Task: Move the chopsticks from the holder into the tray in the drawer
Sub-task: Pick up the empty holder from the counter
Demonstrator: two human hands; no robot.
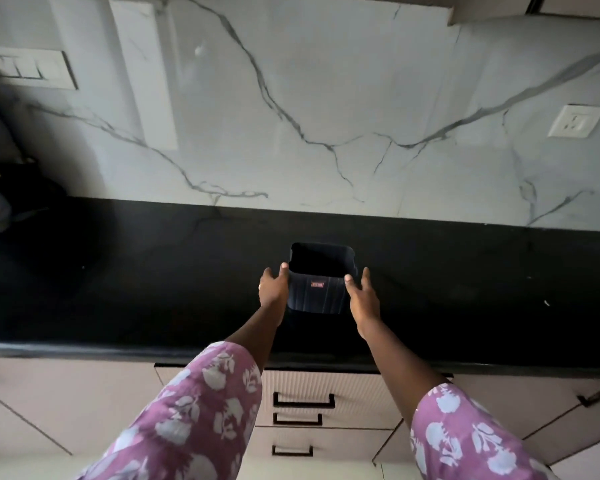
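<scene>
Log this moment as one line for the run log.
holder on counter | left hand and right hand open, flanking holder | drawers closed | chopsticks not visible

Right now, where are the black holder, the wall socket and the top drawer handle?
holder point(317, 292): head view, front wall.
wall socket point(576, 121): head view, plate's middle.
top drawer handle point(303, 406): head view, its bar.

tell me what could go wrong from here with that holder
1. The left hand and right hand only flank the black holder with fairly straight fingers; lifted like that, it might slip.
2. The holder's inside is too dark to see chopsticks, so tipping it could spill any inside.
3. The drawers under the countertop are shut, and both hands are busy.
</scene>
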